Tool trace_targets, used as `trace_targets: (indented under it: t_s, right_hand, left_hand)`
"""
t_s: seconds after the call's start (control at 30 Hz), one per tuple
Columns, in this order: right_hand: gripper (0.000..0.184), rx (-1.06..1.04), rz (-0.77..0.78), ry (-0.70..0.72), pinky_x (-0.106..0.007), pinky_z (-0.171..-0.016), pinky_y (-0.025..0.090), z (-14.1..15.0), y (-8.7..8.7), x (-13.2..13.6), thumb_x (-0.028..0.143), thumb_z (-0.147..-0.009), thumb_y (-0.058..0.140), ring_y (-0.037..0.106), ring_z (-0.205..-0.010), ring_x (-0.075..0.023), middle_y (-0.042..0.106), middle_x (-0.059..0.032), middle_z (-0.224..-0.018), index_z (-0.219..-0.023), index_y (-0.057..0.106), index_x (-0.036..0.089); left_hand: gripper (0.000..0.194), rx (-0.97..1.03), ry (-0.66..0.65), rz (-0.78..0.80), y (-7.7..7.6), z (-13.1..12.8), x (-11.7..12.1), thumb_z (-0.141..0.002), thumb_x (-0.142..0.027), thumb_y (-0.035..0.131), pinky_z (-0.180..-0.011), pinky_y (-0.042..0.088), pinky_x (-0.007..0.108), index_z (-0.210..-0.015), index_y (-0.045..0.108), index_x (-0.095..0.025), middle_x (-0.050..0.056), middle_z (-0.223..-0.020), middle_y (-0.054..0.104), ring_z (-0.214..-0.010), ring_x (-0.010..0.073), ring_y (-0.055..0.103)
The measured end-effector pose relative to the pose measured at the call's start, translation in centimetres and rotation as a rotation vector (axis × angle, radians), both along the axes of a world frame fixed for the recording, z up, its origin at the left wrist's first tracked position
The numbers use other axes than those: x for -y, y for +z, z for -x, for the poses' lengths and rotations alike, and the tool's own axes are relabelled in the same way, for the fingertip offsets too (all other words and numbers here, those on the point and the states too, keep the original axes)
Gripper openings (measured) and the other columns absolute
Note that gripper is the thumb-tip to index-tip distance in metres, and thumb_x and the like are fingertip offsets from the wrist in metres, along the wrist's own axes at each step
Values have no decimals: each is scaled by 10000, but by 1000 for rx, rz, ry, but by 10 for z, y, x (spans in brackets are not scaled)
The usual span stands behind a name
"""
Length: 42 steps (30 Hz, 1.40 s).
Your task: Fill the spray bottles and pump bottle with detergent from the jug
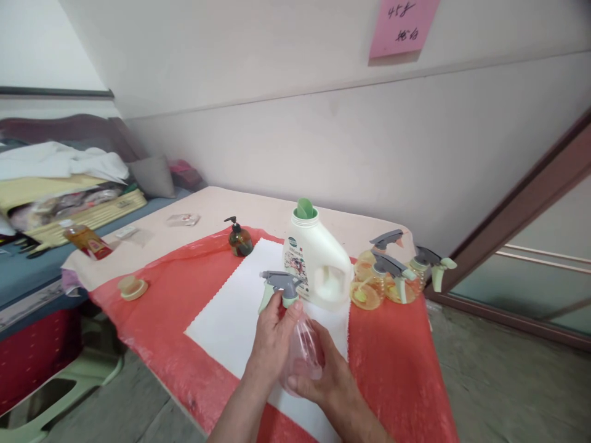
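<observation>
Both my hands hold a clear spray bottle (pixel 305 347) over the white cloth (pixel 240 314). My left hand (pixel 272 338) is closed round the bottle's neck, just under its grey and green trigger head (pixel 279 284). My right hand (pixel 325 372) wraps round the clear body from below. Just behind the bottle stands a white detergent jug (pixel 316 261) with a green spout at its top.
Three spray bottles (pixel 392 277) with yellow liquid stand right of the jug. A small dark pump bottle (pixel 240 240) and a beige lid (pixel 132 287) sit on the red cover (pixel 157 295). A bed with bedding (pixel 55 184) lies left; a door frame (pixel 521 203) is right.
</observation>
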State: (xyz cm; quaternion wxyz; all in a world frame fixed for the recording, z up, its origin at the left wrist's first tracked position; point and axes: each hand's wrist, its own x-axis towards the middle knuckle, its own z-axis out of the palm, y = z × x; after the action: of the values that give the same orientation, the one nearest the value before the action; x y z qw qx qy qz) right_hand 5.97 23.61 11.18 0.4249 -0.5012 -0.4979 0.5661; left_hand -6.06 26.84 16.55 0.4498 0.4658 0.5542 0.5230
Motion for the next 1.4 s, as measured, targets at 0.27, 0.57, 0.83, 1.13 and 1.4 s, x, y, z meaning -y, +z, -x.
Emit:
trace_targets:
  t_s: [0.27, 0.57, 0.83, 1.13, 1.4]
  right_hand:
    - [925, 82, -108, 49, -466, -1045, 386, -4, -9, -3, 417, -557, 780, 445, -1274, -298, 496, -99, -1359, -1352, 339, 250]
    - [794, 212, -187, -12, -406, -970, 453, -13, -1, -6, 315, -634, 715, 537, -1172, -260, 560, -79, -1287, -1335, 349, 240]
    - [489, 140, -224, -103, -339, -850, 486, -24, 18, -7, 250, -690, 648, 606, -1006, -225, 652, -15, -1084, -1160, 514, 259]
    - [307, 125, -226, -136, -357, -845, 485, -44, 14, -19, 274, -727, 638, 596, -979, -226, 650, -12, -1018, -1030, 592, 259]
    - [385, 234, -207, -179, -456, -901, 467, -101, 11, -24, 424, -687, 713, 582, -1018, -285, 679, -37, -1027, -1032, 639, 268]
  left_hand:
    - [306, -42, -19, -40, 3, -3, 2, -854, -444, 567, -827, 450, 317, -1036, 636, -207, 63, -1008, 693, -929, 221, 633]
    - [154, -216, -177, -42, 3, -19, 10, -828, -373, 597, -657, 401, 285, -822, 659, -232, 3, -722, 631, -704, 196, 564]
    - [128, -253, -282, -112, 0, -26, 14, -841, -343, 588, -685, 414, 306, -807, 655, -240, 46, -862, 645, -742, 212, 568]
    - [531, -252, -485, -135, 11, -26, 17, -845, -435, 579, -1030, 365, 406, -1346, 498, -281, 95, -1338, 538, -1263, 293, 458]
    - [864, -540, -535, 153, -11, -6, 16, -741, -665, 573, -1138, 190, 491, -1466, 357, -248, 95, -1583, 157, -1442, 336, 147]
